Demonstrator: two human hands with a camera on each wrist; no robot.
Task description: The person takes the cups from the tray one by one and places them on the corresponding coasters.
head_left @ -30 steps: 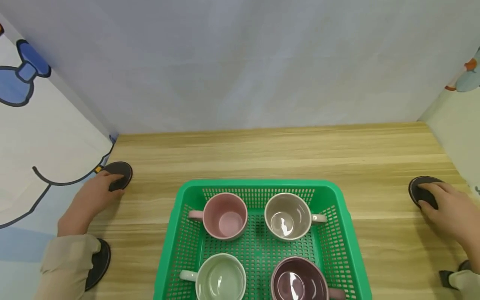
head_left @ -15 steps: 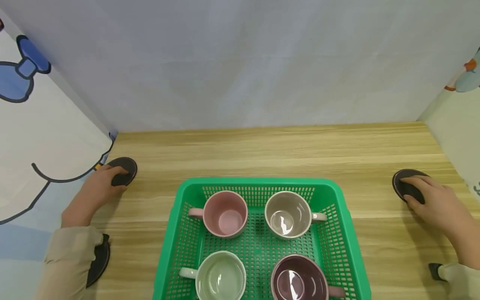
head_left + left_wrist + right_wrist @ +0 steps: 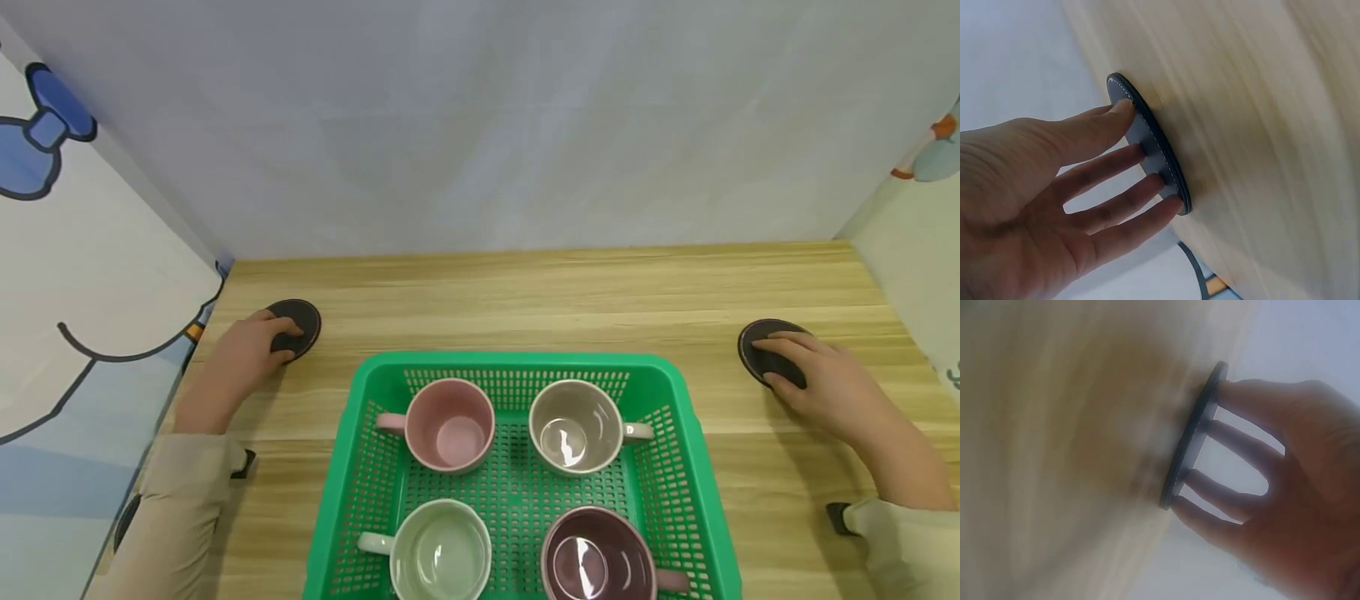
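Observation:
Round black coasters lie flat on the wooden table, one under each hand. My left hand (image 3: 243, 354) rests its fingertips on top of the left coaster (image 3: 303, 317), left of and beyond the basket. In the left wrist view, thumb and fingers are spread and fairly straight against this stitched coaster (image 3: 1154, 150). On the far side, my right hand (image 3: 832, 387) touches the right coaster (image 3: 759, 358) with its fingertips. The right wrist view shows that coaster (image 3: 1194, 434) edge-on beneath extended fingers. Another dark round piece (image 3: 126, 521) is mostly hidden by the left sleeve.
Between the hands stands a green perforated basket (image 3: 495, 359). It holds a pink cup (image 3: 453, 425), a beige cup (image 3: 573, 425), a pale green cup (image 3: 438, 550) and a dark mauve cup (image 3: 600, 554). Pale curtains (image 3: 480, 125) border the wooden table (image 3: 525, 308).
Both hands have moved inward with their coasters, the left one rightward and slightly away, the right one leftward and slightly away. The basket and cups have stayed put.

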